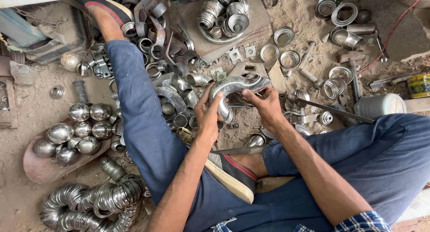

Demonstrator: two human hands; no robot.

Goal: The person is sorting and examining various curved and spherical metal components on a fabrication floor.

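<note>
Seated person above a sandy floor (27,205) strewn with steel rings and polished balls (71,133). A curved steel pipe elbow (233,91), held over the lap, probably rigid, weighty and slick. Left hand (208,113) wraps its lower bend; right hand (264,104) pinches its flanged end, the surest holds.

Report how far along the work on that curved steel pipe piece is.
Done: the curved steel bend is already shaped and shiny. In hand: the left hand grips its lower end, and the right hand presses at its upper end. Left: loose rings and elbows lie on the dirt floor, untouched.
</note>
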